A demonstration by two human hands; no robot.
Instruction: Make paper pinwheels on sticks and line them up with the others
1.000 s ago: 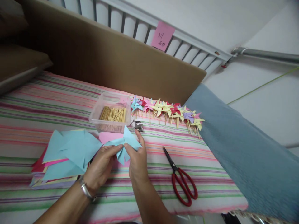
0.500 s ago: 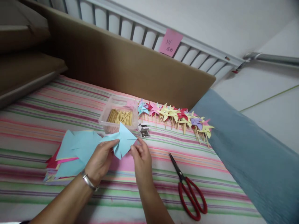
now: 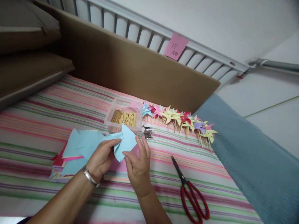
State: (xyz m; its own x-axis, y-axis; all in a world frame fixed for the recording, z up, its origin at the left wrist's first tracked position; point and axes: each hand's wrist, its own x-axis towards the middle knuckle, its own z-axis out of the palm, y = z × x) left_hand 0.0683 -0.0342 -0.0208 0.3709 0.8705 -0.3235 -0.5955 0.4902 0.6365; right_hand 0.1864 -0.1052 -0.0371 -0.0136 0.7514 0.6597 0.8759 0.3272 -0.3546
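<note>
My left hand [image 3: 102,155], with a silver bracelet at the wrist, pinches a light blue cut paper square [image 3: 128,140] between thumb and fingers. One flap of the paper is folded in towards its middle under my left thumb. My right hand [image 3: 139,165] is at the paper's right side, its thumb on the lower edge and its fingertips at the right corner. Below and partly behind the hands lies a sheet of pink paper [image 3: 119,166]. Left of my left hand is a stack of coloured paper squares [image 3: 79,144], light blue on top.
A clear plastic box [image 3: 109,119] of short wooden sticks [image 3: 125,118] stands ahead. Beside it sits a small open box of metal pins [image 3: 147,134]. Several finished paper pinwheels [image 3: 177,116] lie along a brown board [image 3: 140,74]. Red-handled scissors [image 3: 190,193] rest to the right.
My right hand has shifted along the blue paper, its thumb now at the lower edge and its fingers straighter. My left hand keeps its pinch. The camera view has shifted slightly.
</note>
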